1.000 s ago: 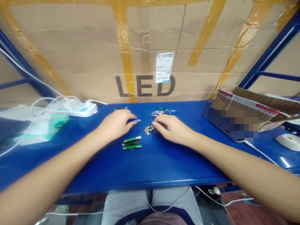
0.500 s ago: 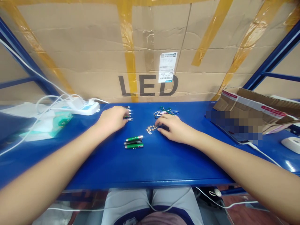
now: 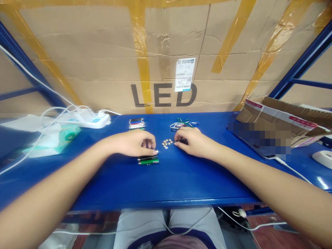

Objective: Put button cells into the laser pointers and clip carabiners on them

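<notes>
My left hand (image 3: 136, 143) is curled over the farthest of three green pen-shaped lights (image 3: 148, 159) lying side by side on the blue bench (image 3: 166, 183). Its fingers grip that green light, whose silver tip (image 3: 155, 151) pokes out beside the thumb. My right hand (image 3: 193, 141) rests just right of a small cluster of silver button cells (image 3: 166, 143). Its fingertips are pinched together over something small and dark that I cannot make out. A row of several coloured pen lights (image 3: 136, 123) lies behind my left hand.
Loose wire clips (image 3: 184, 123) lie behind my right hand. A white power strip (image 3: 90, 120) with cables and a plastic bag (image 3: 49, 138) sit at the left. An open cardboard box (image 3: 282, 119) and a white round device (image 3: 323, 158) are at the right. A big LED carton (image 3: 166, 55) closes off the back.
My left hand carried a blue pen light back to the row at the rear, left it there, then came forward and closed on a green light. My right hand stayed by the button cells.
</notes>
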A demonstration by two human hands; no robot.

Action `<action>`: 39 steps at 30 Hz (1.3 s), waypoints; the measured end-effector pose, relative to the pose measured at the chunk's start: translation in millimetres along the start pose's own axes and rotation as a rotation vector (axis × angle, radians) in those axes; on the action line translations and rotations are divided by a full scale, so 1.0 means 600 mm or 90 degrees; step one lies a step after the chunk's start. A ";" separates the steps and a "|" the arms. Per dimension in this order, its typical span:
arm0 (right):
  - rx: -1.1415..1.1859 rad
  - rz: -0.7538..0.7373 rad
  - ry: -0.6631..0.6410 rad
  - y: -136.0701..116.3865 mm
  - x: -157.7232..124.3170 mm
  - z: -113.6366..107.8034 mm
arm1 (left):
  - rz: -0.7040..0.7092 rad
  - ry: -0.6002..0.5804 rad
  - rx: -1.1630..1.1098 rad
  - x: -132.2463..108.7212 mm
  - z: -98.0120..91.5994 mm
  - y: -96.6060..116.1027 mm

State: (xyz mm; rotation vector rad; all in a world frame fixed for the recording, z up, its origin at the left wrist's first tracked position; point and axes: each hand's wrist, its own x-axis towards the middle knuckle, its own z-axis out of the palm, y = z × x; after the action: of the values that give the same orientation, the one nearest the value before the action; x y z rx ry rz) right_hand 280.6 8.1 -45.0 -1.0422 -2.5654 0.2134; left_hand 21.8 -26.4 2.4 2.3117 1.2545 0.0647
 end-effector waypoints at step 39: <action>0.111 0.019 -0.104 -0.013 -0.008 -0.030 | 0.098 0.372 -0.240 0.048 0.085 0.028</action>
State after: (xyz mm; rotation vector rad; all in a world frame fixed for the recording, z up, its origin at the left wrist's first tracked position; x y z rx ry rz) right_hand 285.5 -0.8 -27.5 -1.0360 -2.6181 0.5407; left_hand 64.8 -31.8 -39.8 2.1082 1.1814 1.0008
